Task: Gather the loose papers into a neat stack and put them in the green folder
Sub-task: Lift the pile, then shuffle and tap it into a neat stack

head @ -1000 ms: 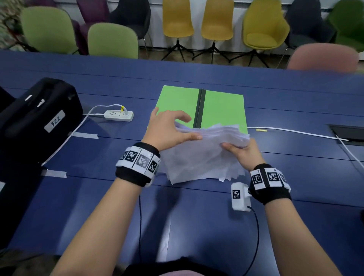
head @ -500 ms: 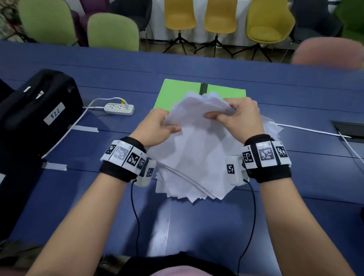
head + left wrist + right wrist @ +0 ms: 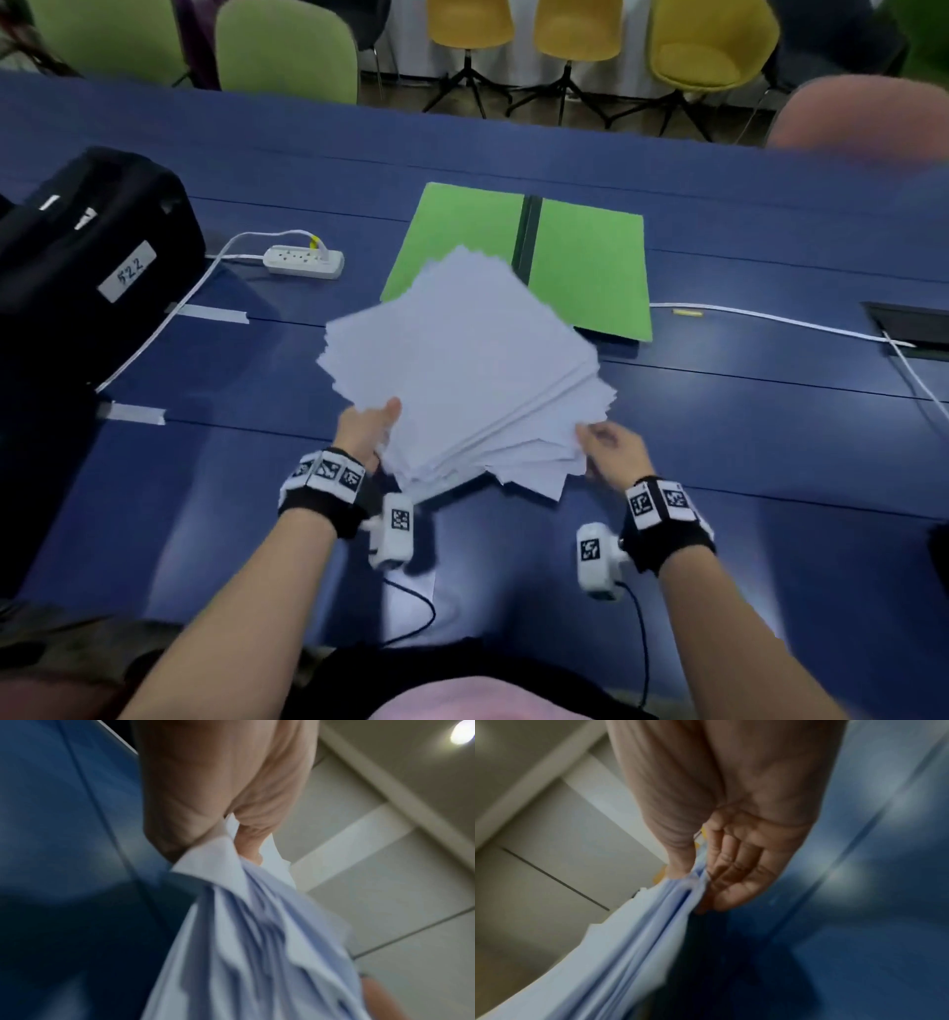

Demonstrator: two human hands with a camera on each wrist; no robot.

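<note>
Head view first, nearest me: my left hand (image 3: 367, 429) pinches the near-left corner of the papers (image 3: 464, 360), thumb on top and fingers curled underneath, and my right hand (image 3: 613, 455) pinches the near-right corner, thumb above, fingers laid under the edge. Between my hands the sheets are lifted off the table (image 3: 744, 462) and fanned out, corners sticking past each other at 5 and 7 o'clock, so this is a bundle, not yet a neat stack.

Left wrist view shows the sheets bunching and rippling where my left thumb clamps them; right wrist view shows them splitting into layers at my right fingers (image 3: 734, 874). I judge them light, floppy and slick against each other, likely to slide apart or crease if I squeeze one corner. A better hold would be along two opposite long edges, palms squaring the sides, then tapping an edge on the table.

Farther out at 12 o'clock the green folder (image 3: 590, 267) lies open and flat, the far corner of the papers hanging over it. At 10 o'clock sits a power strip (image 3: 303, 261), and beyond it at 9 o'clock a black case (image 3: 87, 257)
</note>
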